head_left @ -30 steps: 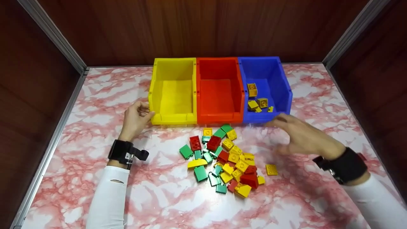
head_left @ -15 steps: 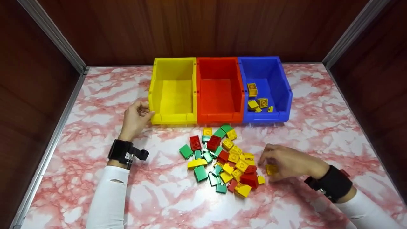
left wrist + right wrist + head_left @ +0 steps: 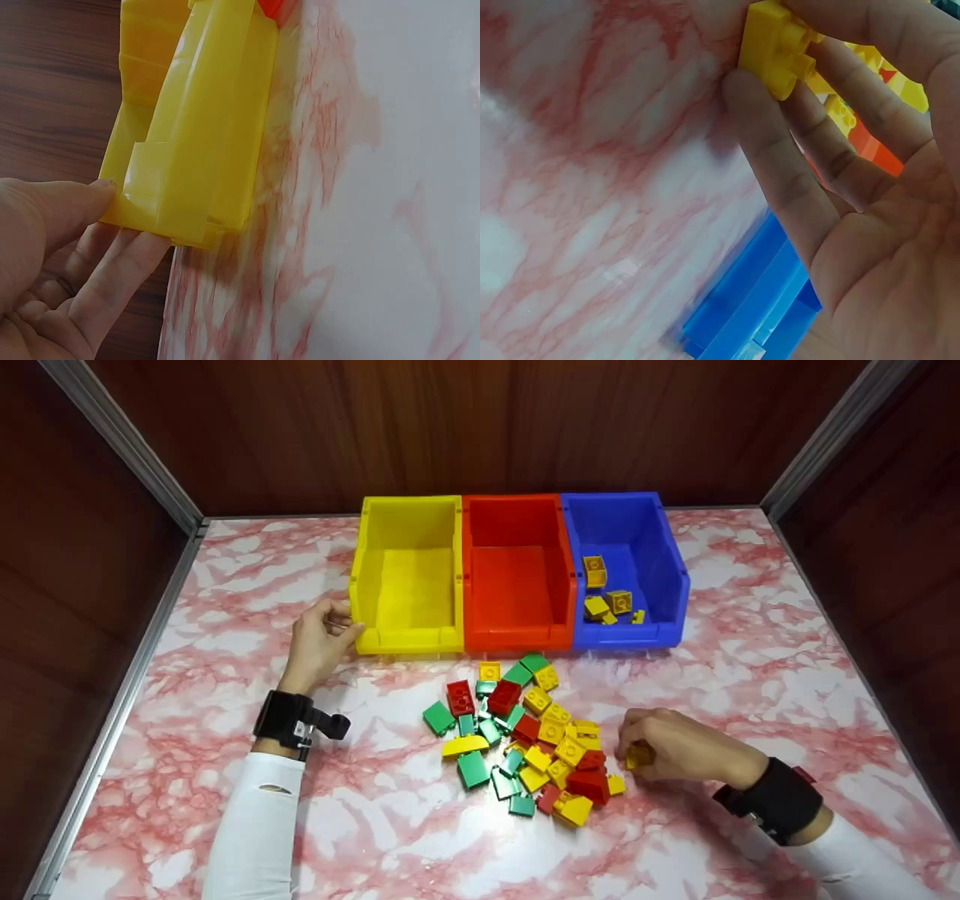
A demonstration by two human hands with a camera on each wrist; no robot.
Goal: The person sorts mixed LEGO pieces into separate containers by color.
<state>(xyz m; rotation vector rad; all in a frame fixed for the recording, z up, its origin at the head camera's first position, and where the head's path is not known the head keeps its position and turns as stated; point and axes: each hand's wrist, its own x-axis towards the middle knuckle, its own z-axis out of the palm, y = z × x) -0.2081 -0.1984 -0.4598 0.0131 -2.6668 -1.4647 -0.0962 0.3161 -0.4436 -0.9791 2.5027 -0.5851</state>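
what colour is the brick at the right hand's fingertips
Yellow; the brick shows best in the right wrist view.

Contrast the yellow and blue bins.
The yellow bin stands at the row's left end, the blue bin at its right. The blue bin holds yellow bricks; the yellow bin holds none. The left hand touches the yellow bin; no hand touches the blue bin. Both look alike in shape.

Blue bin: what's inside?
Yellow blocks, one farther back, the others nearer the front lip of the blue bin. Some overlap, so an exact count isn't clear; what lies under them or behind the lip is hidden.
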